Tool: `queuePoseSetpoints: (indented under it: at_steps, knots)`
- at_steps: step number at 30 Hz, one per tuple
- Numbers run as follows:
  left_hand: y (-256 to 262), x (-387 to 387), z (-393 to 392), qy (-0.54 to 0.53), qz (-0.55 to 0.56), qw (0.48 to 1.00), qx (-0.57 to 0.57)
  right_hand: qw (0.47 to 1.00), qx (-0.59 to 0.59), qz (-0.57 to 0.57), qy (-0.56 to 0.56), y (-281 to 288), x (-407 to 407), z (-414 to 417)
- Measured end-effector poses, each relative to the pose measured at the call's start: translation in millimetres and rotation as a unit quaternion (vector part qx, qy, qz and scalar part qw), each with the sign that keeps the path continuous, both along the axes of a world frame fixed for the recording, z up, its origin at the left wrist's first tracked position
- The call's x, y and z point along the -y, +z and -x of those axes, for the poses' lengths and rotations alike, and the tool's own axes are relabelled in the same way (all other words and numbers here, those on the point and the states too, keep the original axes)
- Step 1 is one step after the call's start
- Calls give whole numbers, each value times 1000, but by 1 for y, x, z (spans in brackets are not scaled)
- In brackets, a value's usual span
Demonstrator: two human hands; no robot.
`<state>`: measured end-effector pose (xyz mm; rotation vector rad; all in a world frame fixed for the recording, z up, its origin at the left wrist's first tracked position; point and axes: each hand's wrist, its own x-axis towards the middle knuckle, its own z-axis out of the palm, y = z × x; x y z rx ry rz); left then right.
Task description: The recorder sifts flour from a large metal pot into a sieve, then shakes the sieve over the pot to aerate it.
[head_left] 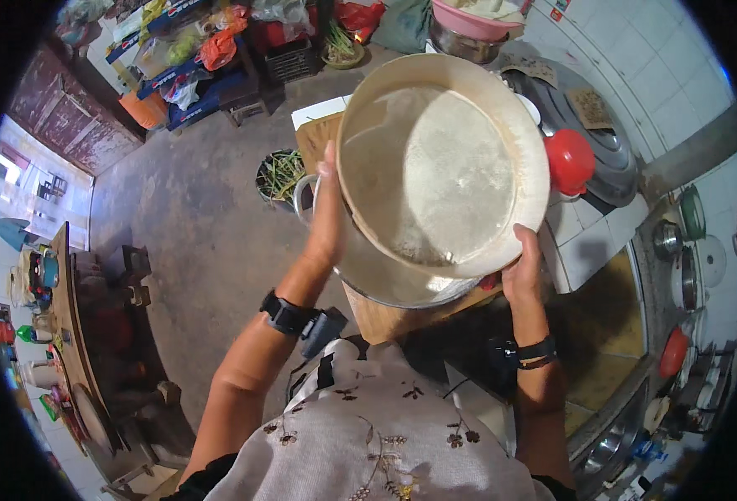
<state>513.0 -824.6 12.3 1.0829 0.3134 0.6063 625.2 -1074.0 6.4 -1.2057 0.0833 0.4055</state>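
Note:
A large round sieve with a pale rim is tilted in front of me. Its flat bottom looks like fine mesh, with some whitish residue near the lower edge. My left hand grips the rim on the left side, fingers mostly hidden behind it. On the lower right, my right hand holds the same rim, thumb on top. Beneath the sieve is a metal basin with a loop handle at its left; the sieve covers most of it. The basin rests on a wooden board.
A red plastic ladle or scoop lies right of the sieve, beside a large metal lid. Left of the board, a bucket of green stalks stands on the floor. A pink basin sits at the back. Tiled counter edge at right.

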Motion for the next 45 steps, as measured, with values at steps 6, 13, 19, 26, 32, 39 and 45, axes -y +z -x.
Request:
queuePoseSetpoints:
  at_steps: [6, 13, 19, 26, 32, 39, 45]
  knots:
    - [5, 2, -9, 48, -131, 989, -42, 997, -50, -37, -42, -1, 0, 3]
    - [27, 1, -4, 69, -100, 992, -27, 998, -30, -40, -48, 5, 3, 4]
    - [19, 0, 0, 10, -53, 998, -42, 999, -18, -22, -25, 4, 2, 4]
    - [-17, 11, 7, -55, 230, 972, -18, 990, 131, 54, 14, 3, -5, 13]
    - [-29, 25, 16, -61, 249, 966, -27, 964, 209, 134, 97, 49, -8, 24]
    - [-28, 28, 21, -93, 241, 966, -11, 912, 328, 218, 112, 47, 4, -2]
    - [-23, 5, 16, 46, 68, 996, -47, 978, 50, 118, 165, 62, 13, -26]
